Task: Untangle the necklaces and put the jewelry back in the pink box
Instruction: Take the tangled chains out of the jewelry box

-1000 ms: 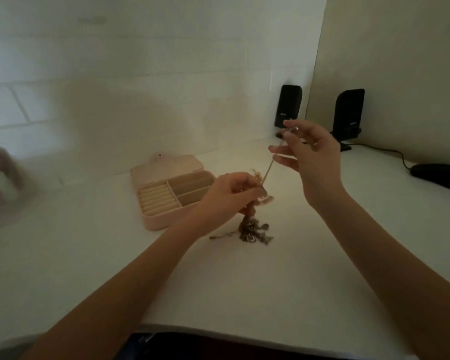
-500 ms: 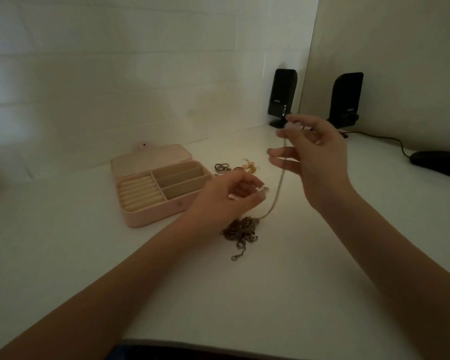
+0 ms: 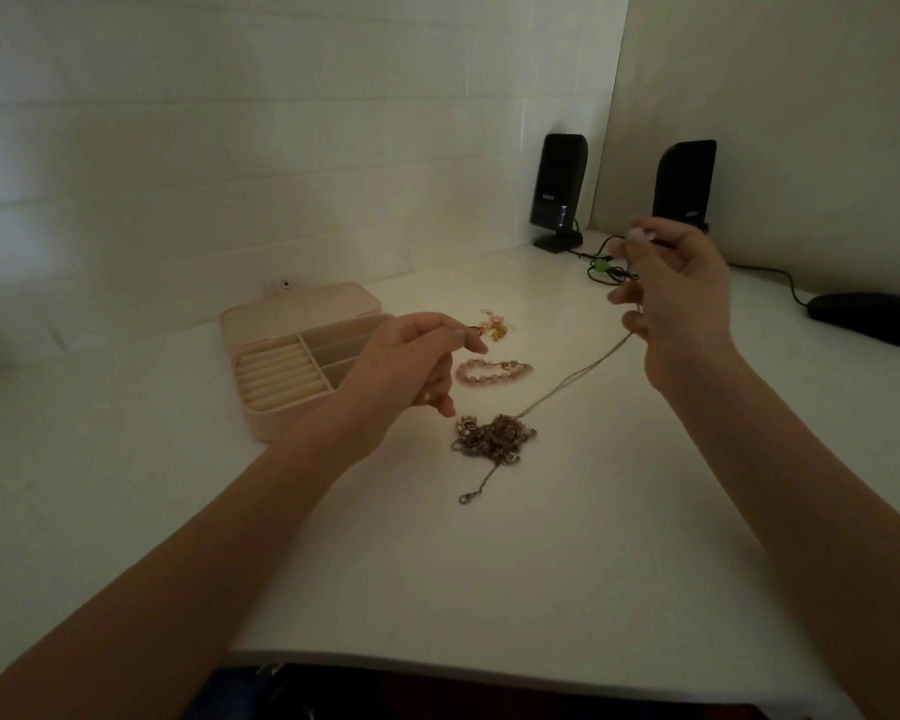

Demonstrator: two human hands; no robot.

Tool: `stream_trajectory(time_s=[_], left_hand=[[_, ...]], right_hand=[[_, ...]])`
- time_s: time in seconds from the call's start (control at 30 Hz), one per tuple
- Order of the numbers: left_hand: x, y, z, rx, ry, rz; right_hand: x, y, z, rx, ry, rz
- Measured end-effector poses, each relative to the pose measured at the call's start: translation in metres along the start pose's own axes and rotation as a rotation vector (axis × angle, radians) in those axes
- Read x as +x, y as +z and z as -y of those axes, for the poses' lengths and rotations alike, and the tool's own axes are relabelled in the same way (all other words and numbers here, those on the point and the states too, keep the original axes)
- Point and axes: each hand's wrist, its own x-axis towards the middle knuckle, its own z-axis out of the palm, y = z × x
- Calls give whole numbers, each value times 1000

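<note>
You are mid-untangling: your right hand (image 3: 681, 298) pinches one thin metal chain (image 3: 572, 384) taut from the knotted necklace heap (image 3: 494, 436) mid-bench, your left hand (image 3: 411, 366) hovers loosely curled, empty, beside the open pink compartmented box (image 3: 281, 366), so next pin the heap.

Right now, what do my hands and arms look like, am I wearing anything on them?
Both forearms are bare as far as the picture shows, with no sleeves, watch or bracelets on the wrists. No rings show on the left hand. The right hand has longish, pale fingernails; the dim light hides finer detail.
</note>
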Motion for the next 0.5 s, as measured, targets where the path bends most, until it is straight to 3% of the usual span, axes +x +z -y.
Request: stream_trajectory(time_s=[0.13,0.3,0.4,0.5], left_hand=[[-4,13,9,168,54,-10],[-4,29,23,729,232,140],[-3,19,22,777,308,139],[-5,8,19,770,264,208]], right_hand=[[-9,9,3,85,28,186],[-17,15,8,66,-69,381],[-9,7,6,-177,-219,367],[0,2,-1,-523,-420,343]])
